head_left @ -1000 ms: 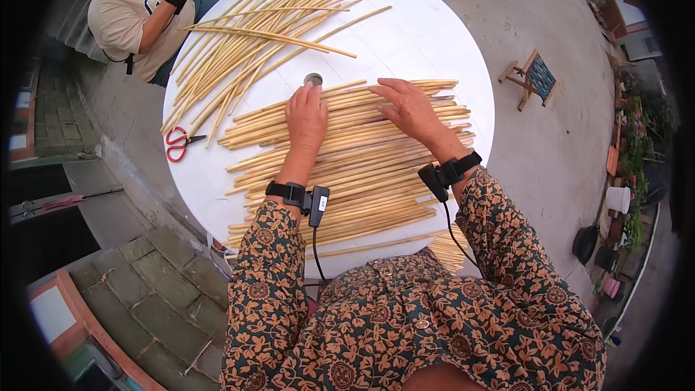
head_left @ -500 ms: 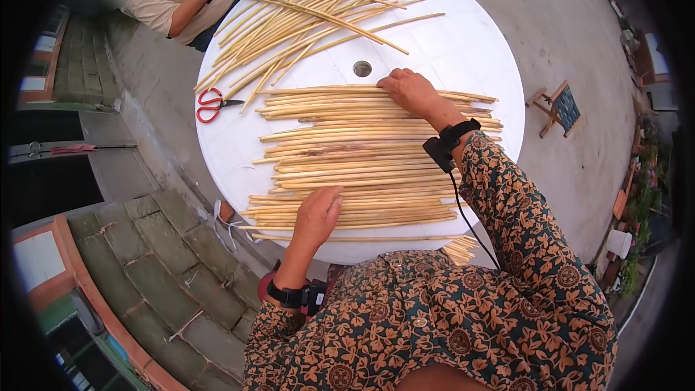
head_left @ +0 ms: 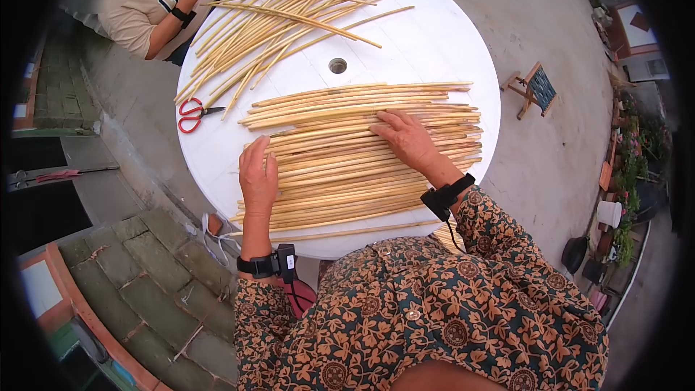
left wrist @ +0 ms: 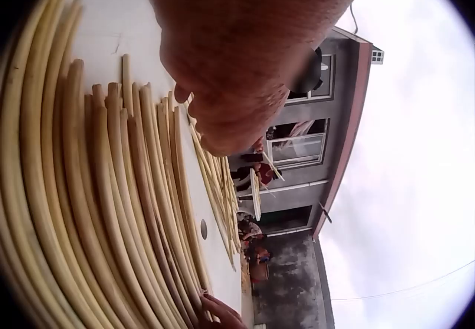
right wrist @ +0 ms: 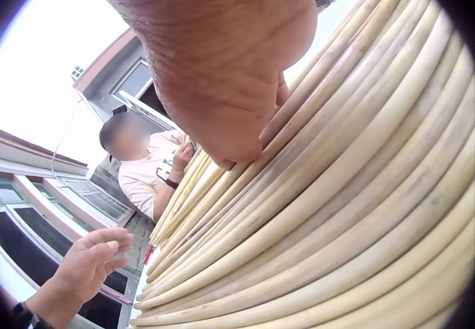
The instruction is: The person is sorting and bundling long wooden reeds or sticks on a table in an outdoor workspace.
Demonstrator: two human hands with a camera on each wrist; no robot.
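Note:
Many pale sticks (head_left: 333,174) lie side by side across a round white table (head_left: 434,43). My left hand (head_left: 258,176) is at their left ends, fingers relaxed and pointing away from me; in the right wrist view this hand (right wrist: 87,266) is raised with its fingers apart and nothing in them. My right hand (head_left: 409,141) has its fingertips on the upper part of the row, right of its middle. In the right wrist view the fingers (right wrist: 241,151) touch the sticks (right wrist: 312,188) from above. A narrow gap runs between the upper sticks and those below.
A looser, crossed pile of sticks (head_left: 289,14) covers the table's far left. Red-handled scissors (head_left: 191,115) lie at the left edge. A round hole (head_left: 337,66) is beyond the row. Another person (head_left: 141,11) is at the far left. A folding stool (head_left: 532,90) stands right.
My left hand went from the far side of the row to its near side, then to its left ends. My right hand has moved slightly nearer to me. The head view has shifted.

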